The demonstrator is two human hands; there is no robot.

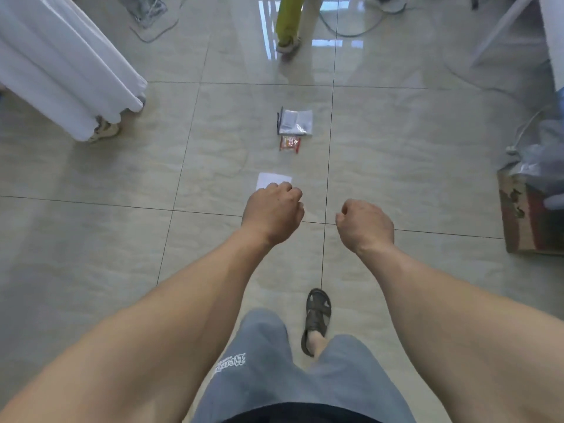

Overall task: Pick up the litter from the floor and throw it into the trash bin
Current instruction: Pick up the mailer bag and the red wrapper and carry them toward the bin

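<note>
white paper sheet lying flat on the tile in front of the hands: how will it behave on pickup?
The white paper sheet lies flat against the glossy tile floor, so it offers no raised edge; fingertips will probably slide it before lifting it. It looks thin, so likely very light and floppy, drooping from a one-corner grip. Partly hidden behind the left hand, so its full size is unclear.

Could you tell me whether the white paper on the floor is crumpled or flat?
Flat: the white paper lies smooth on the tile, edges straight.

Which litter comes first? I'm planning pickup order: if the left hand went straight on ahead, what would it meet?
Probably the white paper, which shows just past the left hand. Beyond it lie the red wrapper and silver packet. Height above the floor is unclear.
</note>
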